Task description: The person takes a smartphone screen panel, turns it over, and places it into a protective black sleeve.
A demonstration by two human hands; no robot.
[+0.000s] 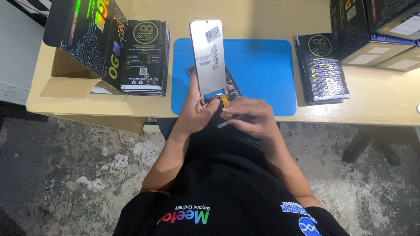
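Note:
My left hand (195, 111) grips the lower end of a flat grey phone screen panel (208, 57), held upright above the blue work mat (262, 65). White stickers sit on the panel's back. An orange flex ribbon (225, 101) hangs from the panel's bottom edge. My right hand (249, 116) pinches at that ribbon, just to the right of my left hand. A black flat package (232, 87) lies on the mat, partly hidden behind the panel and my hands.
A stack of black flat packages (145, 57) stands left of the mat, beside an open black carton (83, 35). Another stack of black packages (323, 70) lies on the right, with black boxes (372, 30) behind. The wooden table (372, 100) edge runs below; concrete floor beneath.

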